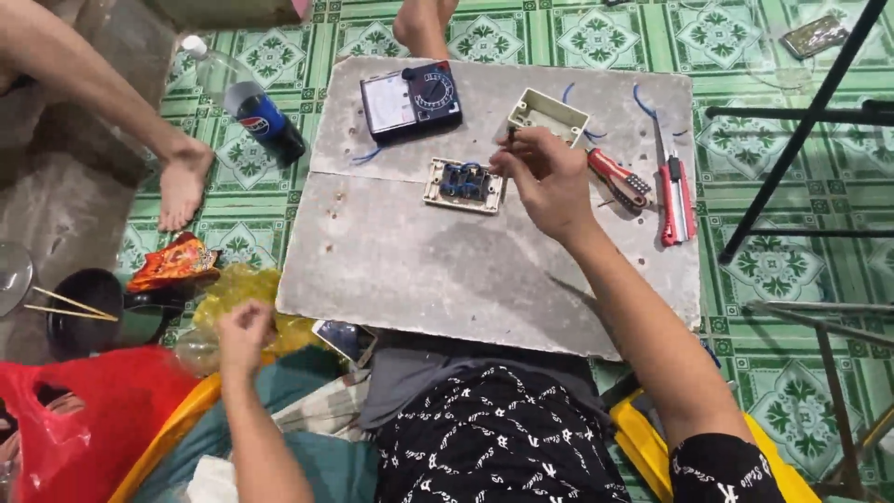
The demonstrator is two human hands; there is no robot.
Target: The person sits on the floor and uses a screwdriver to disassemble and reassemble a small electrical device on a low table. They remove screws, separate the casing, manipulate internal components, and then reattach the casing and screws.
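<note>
My right hand (549, 179) reaches over a grey slab (438, 261), its fingertips pinched on a thin dark tool (511, 138) just right of a switch plate (464, 184) lying face down with blue wires on its back. A cream wall box (548, 114) sits just beyond the hand. My left hand (244, 333) hangs off the slab's near left corner over yellow plastic wrap (233, 289), fingers curled; nothing shows in it.
A dark multimeter (411, 101) lies at the slab's far side. A red-handled screwdriver (619, 179) and red wire strippers (674, 196) lie at the right. A plastic bottle (251, 102), another person's foot (182, 182), a black bowl with chopsticks (88, 312) and a red bag (93, 410) are at left. Black stand legs (792, 140) rise at right.
</note>
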